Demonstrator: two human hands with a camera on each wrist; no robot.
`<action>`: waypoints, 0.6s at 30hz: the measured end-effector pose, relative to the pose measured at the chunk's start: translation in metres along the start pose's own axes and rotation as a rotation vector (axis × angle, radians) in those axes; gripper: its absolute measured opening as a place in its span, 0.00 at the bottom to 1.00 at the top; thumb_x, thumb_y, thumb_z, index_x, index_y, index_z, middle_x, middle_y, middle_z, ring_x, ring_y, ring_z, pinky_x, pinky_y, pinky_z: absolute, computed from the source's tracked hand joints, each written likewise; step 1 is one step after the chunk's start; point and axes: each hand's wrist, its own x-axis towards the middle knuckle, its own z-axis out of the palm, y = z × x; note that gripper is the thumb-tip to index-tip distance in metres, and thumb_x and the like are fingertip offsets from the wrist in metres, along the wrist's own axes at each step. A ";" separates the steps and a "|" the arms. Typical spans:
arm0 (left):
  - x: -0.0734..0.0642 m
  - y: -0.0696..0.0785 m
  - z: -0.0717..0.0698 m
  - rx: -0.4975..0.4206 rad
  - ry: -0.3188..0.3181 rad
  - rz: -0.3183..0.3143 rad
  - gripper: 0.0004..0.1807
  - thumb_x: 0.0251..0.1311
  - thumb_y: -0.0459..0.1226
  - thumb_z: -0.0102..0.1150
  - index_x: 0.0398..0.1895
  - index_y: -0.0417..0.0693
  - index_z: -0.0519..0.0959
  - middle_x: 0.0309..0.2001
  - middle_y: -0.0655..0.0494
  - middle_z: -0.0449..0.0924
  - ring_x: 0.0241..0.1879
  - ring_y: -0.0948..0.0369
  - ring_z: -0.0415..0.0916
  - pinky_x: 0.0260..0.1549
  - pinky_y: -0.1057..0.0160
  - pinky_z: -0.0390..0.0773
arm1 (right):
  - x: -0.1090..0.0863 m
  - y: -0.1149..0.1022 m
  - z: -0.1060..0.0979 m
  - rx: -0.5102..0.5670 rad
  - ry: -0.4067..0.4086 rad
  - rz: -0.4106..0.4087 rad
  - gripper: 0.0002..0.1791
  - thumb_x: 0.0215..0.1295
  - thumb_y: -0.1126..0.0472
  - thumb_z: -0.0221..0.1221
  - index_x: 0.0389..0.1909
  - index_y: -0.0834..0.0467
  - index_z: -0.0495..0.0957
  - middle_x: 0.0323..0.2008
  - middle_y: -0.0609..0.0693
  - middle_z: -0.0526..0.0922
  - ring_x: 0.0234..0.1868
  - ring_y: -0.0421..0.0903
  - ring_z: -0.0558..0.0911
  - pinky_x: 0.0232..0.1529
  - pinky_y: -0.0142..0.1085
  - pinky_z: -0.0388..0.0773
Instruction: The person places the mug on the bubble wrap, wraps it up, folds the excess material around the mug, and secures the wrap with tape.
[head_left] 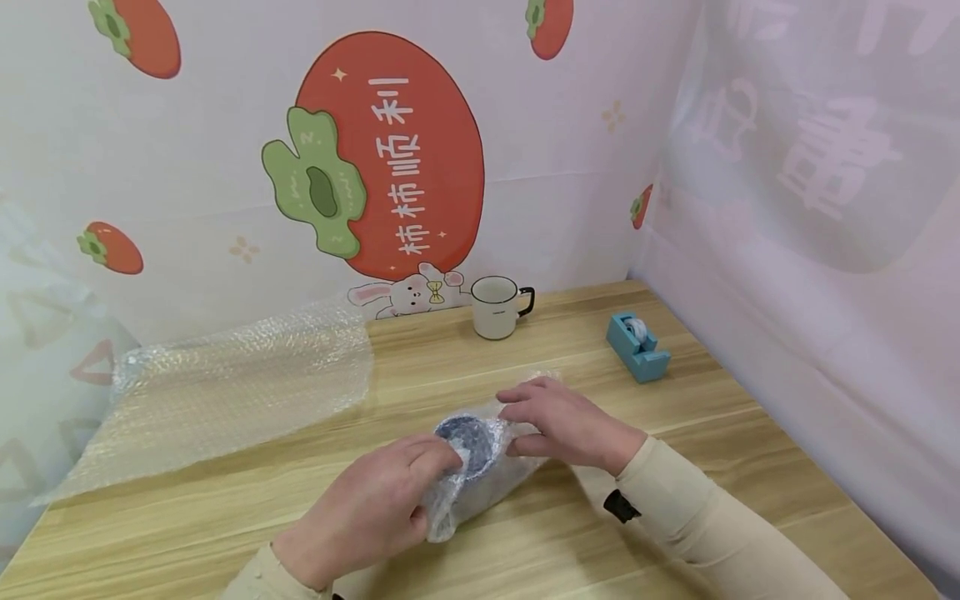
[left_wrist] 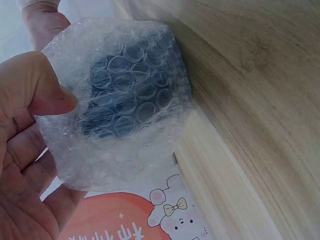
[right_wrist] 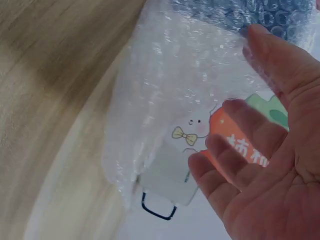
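Left hand [head_left: 375,504]: I have it pinching the wrap [head_left: 480,496], thumb on the near face, fingers behind.

Right hand [head_left: 570,425]: fingers loose and spread over the wrap's far end, clenched on nothing; whether the thumb presses the wrap, I cannot tell.

Blue item [head_left: 474,442]: one, round-ended, inside the wrap, between the two hands, tilted; the bubbles blur its outline on both wrist feeds.

Wrap: bubble type, clear, around the blue item; its loose tail runs beneath the right hand and, on my right wrist feed, crosses in front of part of the mug.

Sheet [head_left: 247,392]: bubble wrap, one, spread beyond and to the left of the left hand, well apart from it.

Mug [head_left: 492,312]: one, white, dark rim, black handle, upright, straight beyond the hands, near the backdrop.

Dispenser [head_left: 637,354]: one, blue, with a tape roll [head_left: 636,329], beyond and to the right of the right hand.

Table [head_left: 720,442]: wood-grain, under both hands.

Backdrop [head_left: 540,142]: printed with persimmons and a rabbit [head_left: 412,296], closing off the table's far side beyond the mug.

Sleeves [head_left: 720,525]: pale, behind both hands; black strap [head_left: 621,505] at the right wrist.
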 end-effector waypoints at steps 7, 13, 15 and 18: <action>0.001 -0.001 0.000 -0.006 0.011 0.002 0.30 0.34 0.27 0.67 0.48 0.52 0.79 0.46 0.61 0.83 0.48 0.64 0.81 0.48 0.63 0.85 | -0.003 0.013 0.005 0.274 -0.119 0.113 0.17 0.71 0.55 0.66 0.59 0.42 0.81 0.56 0.35 0.85 0.57 0.35 0.82 0.62 0.41 0.79; 0.000 0.000 -0.001 0.002 -0.001 -0.015 0.29 0.36 0.28 0.68 0.48 0.52 0.79 0.47 0.60 0.83 0.48 0.64 0.82 0.47 0.61 0.86 | -0.021 0.021 0.008 0.171 -0.118 0.199 0.31 0.61 0.58 0.73 0.65 0.49 0.76 0.58 0.43 0.85 0.56 0.40 0.83 0.61 0.42 0.80; 0.001 0.000 0.000 0.004 0.000 -0.017 0.29 0.36 0.28 0.68 0.48 0.52 0.79 0.47 0.60 0.84 0.48 0.64 0.82 0.47 0.61 0.86 | -0.023 0.024 0.010 0.096 -0.115 0.167 0.20 0.64 0.59 0.70 0.56 0.50 0.80 0.46 0.41 0.87 0.44 0.36 0.83 0.51 0.37 0.82; 0.002 0.001 0.002 0.002 0.010 -0.008 0.29 0.35 0.28 0.67 0.48 0.52 0.79 0.47 0.60 0.83 0.47 0.64 0.81 0.47 0.62 0.85 | -0.023 0.028 0.011 0.055 -0.109 0.119 0.04 0.70 0.61 0.66 0.40 0.48 0.81 0.33 0.37 0.82 0.32 0.33 0.77 0.40 0.32 0.78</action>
